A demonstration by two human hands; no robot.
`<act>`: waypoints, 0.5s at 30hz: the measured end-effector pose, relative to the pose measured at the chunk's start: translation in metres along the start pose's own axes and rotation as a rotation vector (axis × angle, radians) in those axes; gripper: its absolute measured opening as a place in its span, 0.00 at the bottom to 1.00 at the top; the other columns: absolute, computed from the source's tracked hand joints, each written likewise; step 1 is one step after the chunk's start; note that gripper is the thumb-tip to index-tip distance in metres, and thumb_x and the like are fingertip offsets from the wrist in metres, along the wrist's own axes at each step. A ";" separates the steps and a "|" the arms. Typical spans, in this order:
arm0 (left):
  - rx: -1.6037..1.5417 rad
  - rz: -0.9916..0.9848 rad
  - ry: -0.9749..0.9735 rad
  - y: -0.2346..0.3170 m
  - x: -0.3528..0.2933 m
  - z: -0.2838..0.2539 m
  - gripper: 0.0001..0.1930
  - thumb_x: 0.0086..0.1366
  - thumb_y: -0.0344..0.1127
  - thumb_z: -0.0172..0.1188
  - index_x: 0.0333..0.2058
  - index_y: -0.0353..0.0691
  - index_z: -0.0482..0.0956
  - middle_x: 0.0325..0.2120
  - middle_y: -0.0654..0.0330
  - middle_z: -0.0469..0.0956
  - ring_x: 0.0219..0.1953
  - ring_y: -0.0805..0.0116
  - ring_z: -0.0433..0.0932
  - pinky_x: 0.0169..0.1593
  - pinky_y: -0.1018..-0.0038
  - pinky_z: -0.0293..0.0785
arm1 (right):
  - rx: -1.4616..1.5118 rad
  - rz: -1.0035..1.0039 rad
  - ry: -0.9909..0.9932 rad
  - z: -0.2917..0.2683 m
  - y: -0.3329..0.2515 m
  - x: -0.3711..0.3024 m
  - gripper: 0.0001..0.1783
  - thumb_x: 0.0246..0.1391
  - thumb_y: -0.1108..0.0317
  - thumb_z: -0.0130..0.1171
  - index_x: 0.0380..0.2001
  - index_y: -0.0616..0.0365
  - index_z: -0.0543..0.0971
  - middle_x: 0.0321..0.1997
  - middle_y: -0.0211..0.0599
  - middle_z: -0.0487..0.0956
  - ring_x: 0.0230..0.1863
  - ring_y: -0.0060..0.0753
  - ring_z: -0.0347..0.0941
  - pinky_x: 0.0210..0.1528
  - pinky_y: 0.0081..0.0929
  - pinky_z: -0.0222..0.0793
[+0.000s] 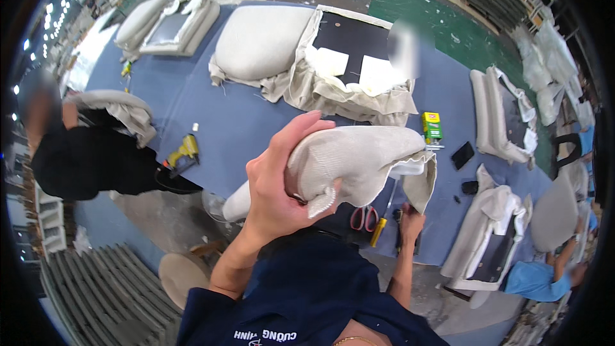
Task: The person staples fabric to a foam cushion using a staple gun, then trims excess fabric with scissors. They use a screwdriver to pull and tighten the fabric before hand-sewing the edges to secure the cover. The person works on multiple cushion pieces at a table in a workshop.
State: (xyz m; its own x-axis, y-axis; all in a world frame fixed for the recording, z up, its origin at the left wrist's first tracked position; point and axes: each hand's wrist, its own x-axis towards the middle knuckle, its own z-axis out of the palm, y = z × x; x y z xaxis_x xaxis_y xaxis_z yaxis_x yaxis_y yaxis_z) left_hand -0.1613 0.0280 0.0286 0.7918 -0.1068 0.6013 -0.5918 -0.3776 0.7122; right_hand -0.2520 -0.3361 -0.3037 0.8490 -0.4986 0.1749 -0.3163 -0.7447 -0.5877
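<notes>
Left hand (274, 182): raised, clasping beige cushion (365, 150) | right hand (412, 223): lowered, forearm extended, cannot tell grip

navy shirt (314, 288), white lettering (265, 336), gold necklace (356, 338)

Cushion (359, 150) in matt, ribbed cloth

Left hand (272, 182) higher, clasping — right hand (412, 223) lower.
</notes>
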 end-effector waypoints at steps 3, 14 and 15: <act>-0.025 0.034 -0.013 0.001 -0.009 0.002 0.41 0.48 0.29 0.71 0.61 0.31 0.65 0.48 0.47 0.82 0.46 0.57 0.85 0.51 0.69 0.78 | 0.261 0.136 0.180 -0.103 -0.060 0.034 0.18 0.61 0.66 0.60 0.19 0.61 0.71 0.17 0.28 0.68 0.23 0.23 0.62 0.29 0.25 0.59; -0.070 0.175 -0.027 0.022 -0.033 0.011 0.43 0.41 0.32 0.76 0.59 0.33 0.70 0.47 0.49 0.82 0.45 0.49 0.83 0.50 0.63 0.80 | 0.888 -0.937 -0.094 -0.213 -0.340 0.025 0.18 0.62 0.63 0.58 0.23 0.65 0.72 0.15 0.37 0.70 0.17 0.29 0.62 0.21 0.32 0.58; -0.082 0.172 -0.016 0.022 -0.036 0.010 0.43 0.39 0.32 0.75 0.58 0.34 0.71 0.48 0.50 0.81 0.46 0.50 0.82 0.50 0.62 0.80 | 0.860 -0.908 -0.237 -0.213 -0.348 0.024 0.14 0.59 0.68 0.60 0.23 0.65 0.73 0.16 0.37 0.70 0.17 0.32 0.64 0.21 0.32 0.58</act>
State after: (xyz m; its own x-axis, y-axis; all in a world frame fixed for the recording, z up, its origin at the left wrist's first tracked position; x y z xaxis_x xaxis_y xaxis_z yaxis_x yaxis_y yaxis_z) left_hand -0.2012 0.0141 0.0194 0.6799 -0.1784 0.7113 -0.7284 -0.2760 0.6271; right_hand -0.2114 -0.1830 0.0733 0.6980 0.1945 0.6892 0.7160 -0.2049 -0.6673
